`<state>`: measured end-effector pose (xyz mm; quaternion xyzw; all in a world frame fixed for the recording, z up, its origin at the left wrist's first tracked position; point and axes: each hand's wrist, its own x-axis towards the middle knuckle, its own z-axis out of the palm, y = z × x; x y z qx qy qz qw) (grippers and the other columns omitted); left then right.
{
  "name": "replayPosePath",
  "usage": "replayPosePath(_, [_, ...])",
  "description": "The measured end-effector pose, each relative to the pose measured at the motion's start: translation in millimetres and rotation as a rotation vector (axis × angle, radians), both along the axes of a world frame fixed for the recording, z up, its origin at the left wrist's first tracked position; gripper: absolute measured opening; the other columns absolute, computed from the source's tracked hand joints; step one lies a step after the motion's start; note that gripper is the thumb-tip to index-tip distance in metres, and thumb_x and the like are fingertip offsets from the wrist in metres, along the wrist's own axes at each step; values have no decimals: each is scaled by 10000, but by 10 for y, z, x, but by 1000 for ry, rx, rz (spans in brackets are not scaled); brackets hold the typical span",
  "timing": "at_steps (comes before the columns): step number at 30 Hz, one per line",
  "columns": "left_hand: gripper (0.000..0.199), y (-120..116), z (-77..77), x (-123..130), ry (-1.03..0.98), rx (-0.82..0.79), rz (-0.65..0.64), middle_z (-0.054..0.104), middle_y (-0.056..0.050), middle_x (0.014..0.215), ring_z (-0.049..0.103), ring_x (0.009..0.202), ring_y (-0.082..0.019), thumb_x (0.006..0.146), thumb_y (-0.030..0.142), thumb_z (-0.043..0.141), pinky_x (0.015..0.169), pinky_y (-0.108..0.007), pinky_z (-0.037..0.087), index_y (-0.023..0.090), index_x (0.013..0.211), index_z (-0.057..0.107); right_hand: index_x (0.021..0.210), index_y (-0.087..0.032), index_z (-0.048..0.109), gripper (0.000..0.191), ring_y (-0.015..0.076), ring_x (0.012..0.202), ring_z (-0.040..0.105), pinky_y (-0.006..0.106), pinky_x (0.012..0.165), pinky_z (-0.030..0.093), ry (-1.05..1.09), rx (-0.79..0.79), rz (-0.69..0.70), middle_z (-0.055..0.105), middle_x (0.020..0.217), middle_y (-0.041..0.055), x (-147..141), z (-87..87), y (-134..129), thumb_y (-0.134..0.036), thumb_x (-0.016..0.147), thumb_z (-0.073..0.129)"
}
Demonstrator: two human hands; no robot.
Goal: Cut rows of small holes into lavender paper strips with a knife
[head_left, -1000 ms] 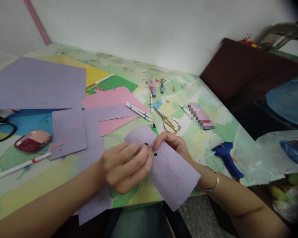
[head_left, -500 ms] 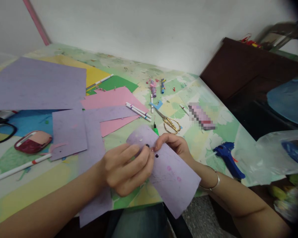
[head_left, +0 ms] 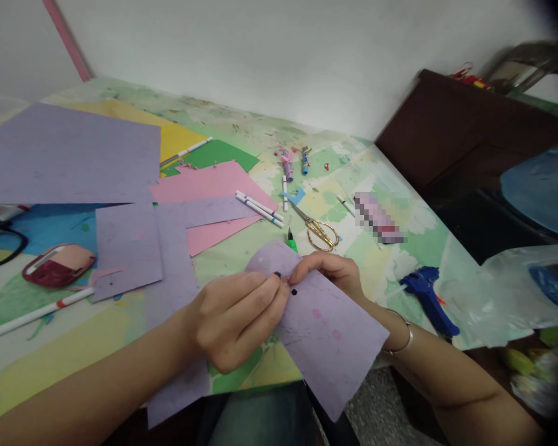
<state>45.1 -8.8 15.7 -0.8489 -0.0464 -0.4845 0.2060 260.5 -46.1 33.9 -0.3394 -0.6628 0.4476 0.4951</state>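
A purple sheet of paper [head_left: 332, 353], marked with two pink dots and a black dot [head_left: 294, 292], is held up over the table's front edge. My right hand [head_left: 332, 272] grips its upper part, thumb on the near face and the other fingers mostly hidden behind. My left hand [head_left: 242, 316] is closed in a pinch against the same face, fingertips meeting the right thumb. A small dark spot [head_left: 278, 274] shows at the left fingertips; what they pinch is too small to make out. Just beyond the paper lie a green-handled cutter [head_left: 291, 243] and gold-handled scissors [head_left: 322, 234].
Purple [head_left: 74, 155], pink [head_left: 209, 179] and green [head_left: 227, 155] sheets spread across the left and back. White markers [head_left: 259, 209] lie mid-table. A blue glue gun [head_left: 430, 300] rests at right, beside a plastic bag [head_left: 478, 297]. Glasses [head_left: 2, 244] and a maroon case [head_left: 58, 265] sit left.
The purple paper has swung slightly, its lower corner moving right and down. Both hands stay pinched together at nearly the same spot.
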Motion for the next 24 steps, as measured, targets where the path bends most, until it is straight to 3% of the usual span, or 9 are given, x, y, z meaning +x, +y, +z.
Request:
replayPosePath(9, [223, -61, 58, 0, 26, -23, 10, 719, -147, 952, 690, 888, -219, 968, 56, 461, 685, -318, 639, 14, 1010, 676, 970, -221, 720, 79, 130, 811, 743, 236, 741, 614, -190, 222, -81, 780, 937, 13, 39, -39, -14, -252, 921, 666])
replayPosePath(15, [220, -190, 128, -58, 139, -164, 59, 729, -181, 1015, 682, 976, -264, 977, 78, 487, 734, -390, 651, -8, 1108, 642, 1049, -200, 704, 245, 119, 902, 757, 196, 815, 590, -356, 451, 14, 796, 965, 28, 125, 84, 2, -294, 1035, 478])
replayPosePath(21, [253, -151, 94, -30, 110, -106, 40, 705, -194, 1000, 671, 940, -272, 988, 83, 438, 690, -387, 645, -35, 1084, 640, 1135, -225, 710, 261, 118, 1022, 737, 202, 926, 569, -424, 330, 49, 786, 1080, 15, 178, 93, -41, -192, 1019, 479])
replayPosePath(24, [242, -103, 38, 3, 39, -42, 41, 697, -161, 1005, 677, 934, -240, 991, 101, 446, 665, -333, 649, 9, 1048, 662, 1074, -207, 724, 295, 129, 972, 751, 206, 894, 582, -409, 346, 33, 793, 1029, 38, 156, 62, -33, -269, 1046, 437])
